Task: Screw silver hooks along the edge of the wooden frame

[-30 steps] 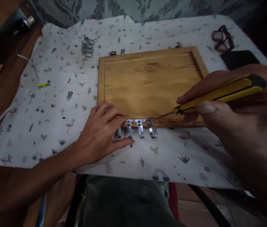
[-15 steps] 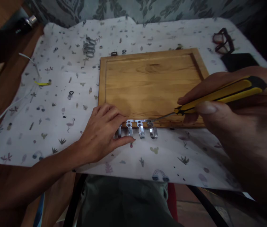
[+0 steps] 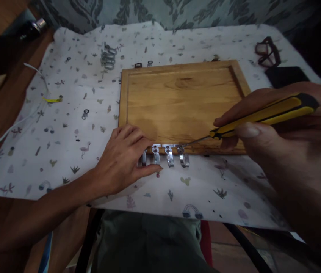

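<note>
My right hand [image 3: 274, 129] is closed around a yellow and black screwdriver [image 3: 268, 113]. Its thin shaft slants down to the left, and the tip meets the right end of a shiny metal hook rail [image 3: 169, 146]. That rail lies along the near edge of a wooden board [image 3: 183, 102], its curved hooks hanging over the edge. My left hand [image 3: 126, 155] grips the rail's left part, fingers on the board and thumb below by the hooks. The rail's left end is hidden under this hand. Whether the tip sits in a screw is too small to tell.
A second metal hook rack [image 3: 108, 56] lies behind the board on the patterned tablecloth [image 3: 72, 144]. Glasses [image 3: 268, 52] and a dark flat object [image 3: 287, 76] are at the back right. A white cable [image 3: 3, 138] with a yellow tie [image 3: 52, 100] runs along the left.
</note>
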A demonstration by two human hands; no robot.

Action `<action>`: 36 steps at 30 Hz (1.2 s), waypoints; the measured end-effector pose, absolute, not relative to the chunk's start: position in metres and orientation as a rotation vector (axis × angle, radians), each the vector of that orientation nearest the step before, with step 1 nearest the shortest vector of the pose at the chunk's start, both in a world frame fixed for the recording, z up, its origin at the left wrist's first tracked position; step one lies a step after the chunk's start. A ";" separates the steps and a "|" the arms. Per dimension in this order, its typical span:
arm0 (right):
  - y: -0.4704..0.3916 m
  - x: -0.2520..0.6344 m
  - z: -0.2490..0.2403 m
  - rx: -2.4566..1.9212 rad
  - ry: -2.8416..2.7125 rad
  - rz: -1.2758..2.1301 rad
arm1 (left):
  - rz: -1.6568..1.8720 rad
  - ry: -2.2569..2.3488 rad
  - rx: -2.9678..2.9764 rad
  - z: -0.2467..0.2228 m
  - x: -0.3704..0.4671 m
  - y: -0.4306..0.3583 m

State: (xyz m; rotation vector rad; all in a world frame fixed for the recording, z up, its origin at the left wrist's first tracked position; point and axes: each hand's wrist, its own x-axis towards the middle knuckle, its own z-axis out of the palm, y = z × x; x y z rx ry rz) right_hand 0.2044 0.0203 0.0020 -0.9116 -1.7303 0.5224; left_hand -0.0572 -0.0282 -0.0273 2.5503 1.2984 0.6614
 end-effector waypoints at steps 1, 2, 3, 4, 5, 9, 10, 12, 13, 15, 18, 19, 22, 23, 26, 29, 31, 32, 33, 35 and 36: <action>0.019 0.204 0.003 -0.924 -1.728 0.531 | 0.663 1.300 2.553 -0.027 -0.057 -0.028; 0.019 0.204 0.003 -0.921 -1.729 0.534 | 0.662 1.302 2.557 -0.027 -0.057 -0.028; 0.018 0.204 0.004 -0.915 -1.734 0.534 | 0.664 1.304 2.564 -0.027 -0.057 -0.028; 0.018 0.204 0.004 -0.902 -1.742 0.530 | 0.665 1.304 2.571 -0.027 -0.057 -0.028; 0.018 0.204 0.004 -0.899 -1.749 0.531 | 0.667 1.301 2.575 -0.027 -0.056 -0.028; 0.020 0.203 0.003 -0.882 -1.752 0.503 | 0.676 1.287 2.578 -0.028 -0.056 -0.028; 0.020 0.203 0.003 -0.890 -1.746 0.503 | 0.673 1.292 2.577 -0.029 -0.056 -0.028; 0.020 0.203 0.003 -0.879 -1.743 0.496 | 0.655 1.311 2.578 -0.029 -0.056 -0.028; 0.020 0.203 0.003 -0.875 -1.745 0.493 | 0.644 1.322 2.580 -0.029 -0.056 -0.028; 0.019 0.202 0.004 -0.881 -1.744 0.476 | 0.622 1.334 2.589 -0.029 -0.056 -0.028; 0.017 0.201 0.005 -0.917 -1.747 0.454 | 0.619 1.326 2.600 -0.028 -0.056 -0.029; 0.016 0.201 0.006 -0.936 -1.746 0.456 | 0.623 1.321 2.601 -0.027 -0.056 -0.029; 0.014 0.201 0.006 -0.959 -1.745 0.468 | 0.635 1.314 2.597 -0.027 -0.056 -0.029; 0.013 0.201 0.006 -0.959 -1.746 0.470 | 0.634 1.317 2.597 -0.028 -0.056 -0.028; 0.012 0.201 0.007 -0.981 -1.765 0.449 | 0.635 1.318 2.602 -0.028 -0.058 -0.027; 0.012 0.201 0.007 -1.022 -1.774 0.443 | 0.733 1.285 2.615 -0.019 -0.059 -0.029; 0.013 0.201 0.007 -1.000 -1.780 0.450 | 0.840 1.177 2.607 -0.007 -0.056 -0.036; 0.013 0.202 0.006 -0.983 -1.778 0.461 | 0.883 1.074 2.578 0.001 -0.053 -0.041; 0.014 0.203 0.005 -0.957 -1.777 0.475 | 0.847 0.903 2.508 0.008 -0.050 -0.047; 0.016 0.205 0.002 -0.912 -1.776 0.491 | 0.519 0.600 2.327 0.019 -0.042 -0.062; 0.017 0.206 0.001 -0.904 -1.782 0.501 | 0.427 0.531 2.257 0.022 -0.039 -0.069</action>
